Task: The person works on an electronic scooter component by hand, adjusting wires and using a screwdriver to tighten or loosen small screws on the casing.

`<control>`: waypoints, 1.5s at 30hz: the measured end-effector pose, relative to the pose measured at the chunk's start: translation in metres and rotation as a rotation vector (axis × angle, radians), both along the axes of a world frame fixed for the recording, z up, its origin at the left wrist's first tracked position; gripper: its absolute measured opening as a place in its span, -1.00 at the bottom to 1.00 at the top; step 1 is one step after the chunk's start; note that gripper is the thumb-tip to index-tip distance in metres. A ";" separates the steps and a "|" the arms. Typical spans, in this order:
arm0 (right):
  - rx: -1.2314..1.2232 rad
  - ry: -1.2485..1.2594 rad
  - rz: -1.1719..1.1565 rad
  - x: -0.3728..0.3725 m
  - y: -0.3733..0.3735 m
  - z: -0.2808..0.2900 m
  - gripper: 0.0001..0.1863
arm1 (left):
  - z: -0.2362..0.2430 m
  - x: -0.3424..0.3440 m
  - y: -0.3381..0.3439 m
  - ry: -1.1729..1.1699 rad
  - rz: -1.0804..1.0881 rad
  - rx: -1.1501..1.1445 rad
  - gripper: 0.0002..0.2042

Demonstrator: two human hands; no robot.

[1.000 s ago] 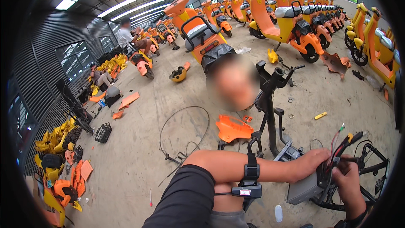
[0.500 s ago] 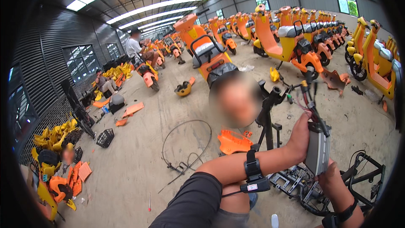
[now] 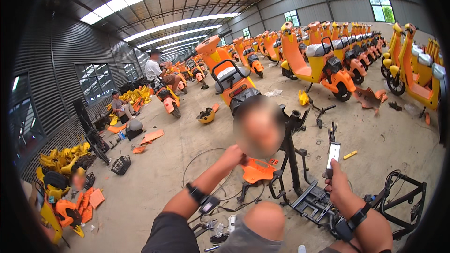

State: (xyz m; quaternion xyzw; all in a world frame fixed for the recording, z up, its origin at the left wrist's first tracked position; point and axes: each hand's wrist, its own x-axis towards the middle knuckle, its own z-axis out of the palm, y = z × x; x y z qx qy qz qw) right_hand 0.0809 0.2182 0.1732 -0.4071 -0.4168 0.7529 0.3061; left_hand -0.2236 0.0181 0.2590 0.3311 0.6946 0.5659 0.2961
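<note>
My right hand [image 3: 338, 182] is closed around a flat silver metal box [image 3: 333, 152], a controller by its look, held upright with dark cables [image 3: 332, 133] above its top end. My left hand [image 3: 233, 156] is apart from it, fingers curled in, to the left of a blurred patch; anything inside those fingers is hidden. Just beyond it on the floor lies an orange plastic panel [image 3: 258, 171]. A black metal scooter frame [image 3: 294, 161] stands between my hands, its lower part [image 3: 311, 201] near my right wrist.
A yellow-handled tool [image 3: 350, 155] lies on the floor. Another black frame [image 3: 408, 206] rests at the right; hand tools [image 3: 218, 229] lie by my knee. Scooters [image 3: 304, 65] stand in rows behind. One person [image 3: 157, 72] sits on a scooter; another [image 3: 122, 105] sits by the wall.
My left hand has let go of the metal box and swung left toward the orange panel. The right hand keeps the box, lower and turned; the yellow-handled tool now shows on the floor.
</note>
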 end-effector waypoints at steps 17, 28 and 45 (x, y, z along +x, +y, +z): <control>-0.149 -0.358 -0.080 -0.080 0.058 -0.116 -0.54 | -0.406 0.000 -0.503 -0.681 0.781 -0.865 -0.80; -0.098 -0.605 -0.059 -0.086 0.079 -0.163 -0.47 | -0.426 0.007 -0.478 0.140 -0.197 -1.553 -0.72; -0.050 -0.613 0.002 -0.084 0.081 -0.155 -0.52 | -0.444 0.055 -0.453 0.191 -0.028 -1.412 -0.66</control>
